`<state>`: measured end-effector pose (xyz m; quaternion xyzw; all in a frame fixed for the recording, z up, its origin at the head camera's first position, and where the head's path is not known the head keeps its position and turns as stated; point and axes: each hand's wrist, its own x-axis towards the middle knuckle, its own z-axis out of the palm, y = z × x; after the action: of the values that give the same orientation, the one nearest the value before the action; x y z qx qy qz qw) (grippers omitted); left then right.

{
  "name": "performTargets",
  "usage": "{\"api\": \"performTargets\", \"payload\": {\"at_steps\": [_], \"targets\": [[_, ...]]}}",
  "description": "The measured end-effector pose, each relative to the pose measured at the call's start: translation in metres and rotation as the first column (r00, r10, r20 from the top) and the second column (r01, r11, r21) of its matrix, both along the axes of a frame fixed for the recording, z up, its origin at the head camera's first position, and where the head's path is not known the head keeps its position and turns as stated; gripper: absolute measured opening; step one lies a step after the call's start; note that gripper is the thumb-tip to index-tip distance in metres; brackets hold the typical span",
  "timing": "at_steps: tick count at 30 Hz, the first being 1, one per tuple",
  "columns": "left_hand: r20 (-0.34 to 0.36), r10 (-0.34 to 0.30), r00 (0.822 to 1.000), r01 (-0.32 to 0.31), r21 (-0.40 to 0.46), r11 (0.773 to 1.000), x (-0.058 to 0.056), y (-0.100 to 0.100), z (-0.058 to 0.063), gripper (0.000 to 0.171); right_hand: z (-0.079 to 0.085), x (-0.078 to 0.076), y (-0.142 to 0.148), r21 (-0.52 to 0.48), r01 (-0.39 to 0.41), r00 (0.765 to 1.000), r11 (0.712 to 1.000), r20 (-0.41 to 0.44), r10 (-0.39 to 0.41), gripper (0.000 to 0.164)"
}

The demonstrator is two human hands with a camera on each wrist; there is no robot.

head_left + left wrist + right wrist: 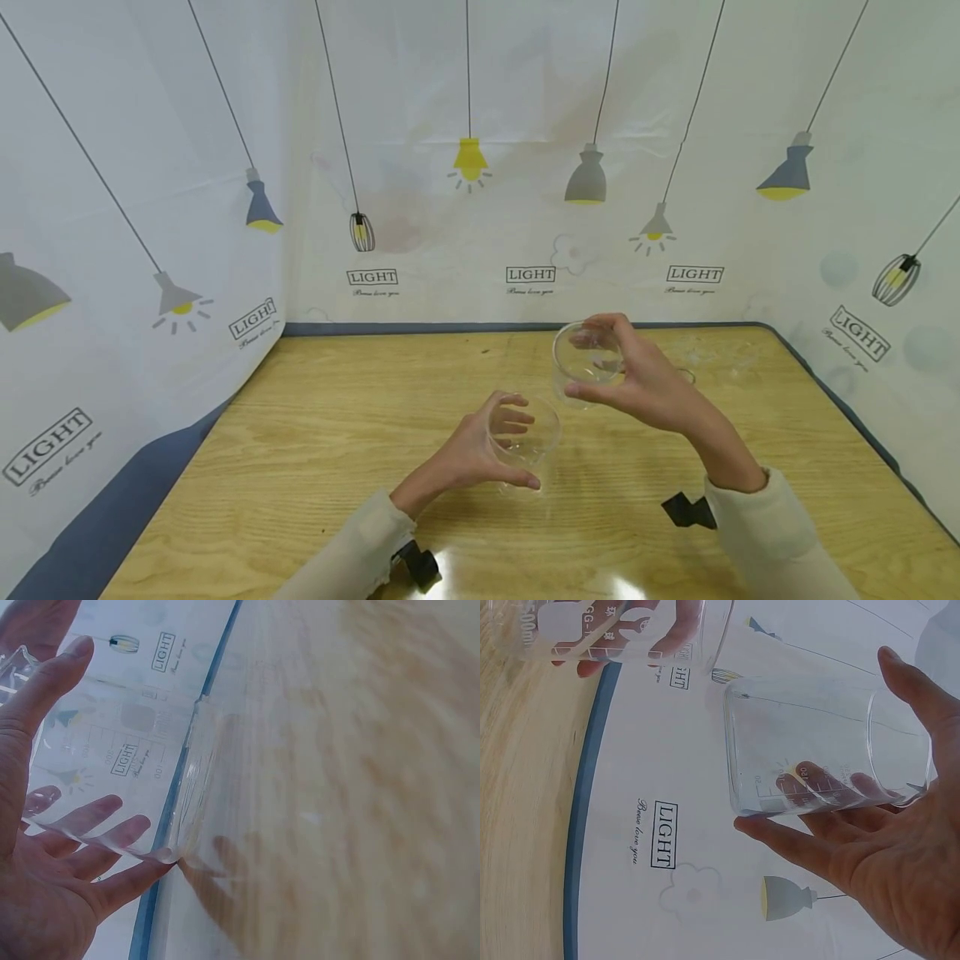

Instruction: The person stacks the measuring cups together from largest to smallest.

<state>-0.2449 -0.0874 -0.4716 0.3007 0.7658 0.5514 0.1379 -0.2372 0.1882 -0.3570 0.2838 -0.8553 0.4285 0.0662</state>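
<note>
My left hand [467, 448] holds a clear beaker [546, 433] around its side, thumb nearest and fingers behind the glass. White print and scale marks run along this beaker's wall [112, 750]. Its base is close to the tabletop; whether it touches I cannot tell. My right hand [651, 379] grips a second, smaller-looking clear beaker [588, 360] between thumb and fingers. In the right wrist view this beaker [802, 727] is roughly upright and lifted off the table, beside and beyond the left one. Both beakers look to have no contents.
The wooden table [300, 450] has a dark blue edge [420, 327] at the back. A white sheet printed with lamps [450, 67] surrounds it on the back and sides. Faint transparent shapes [720, 354] lie at the back right, too unclear to name.
</note>
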Motion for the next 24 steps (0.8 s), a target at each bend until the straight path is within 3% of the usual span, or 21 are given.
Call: {"api": "performTargets", "payload": {"at_steps": [24], "targets": [[0.028, -0.010, 1.000, 0.010, 0.015, 1.000, -0.001, -0.001, 0.000, 0.100, 0.005, 0.011, -0.007, 0.034, -0.010, 0.999, 0.999, -0.041, 0.011, 0.073]]}}
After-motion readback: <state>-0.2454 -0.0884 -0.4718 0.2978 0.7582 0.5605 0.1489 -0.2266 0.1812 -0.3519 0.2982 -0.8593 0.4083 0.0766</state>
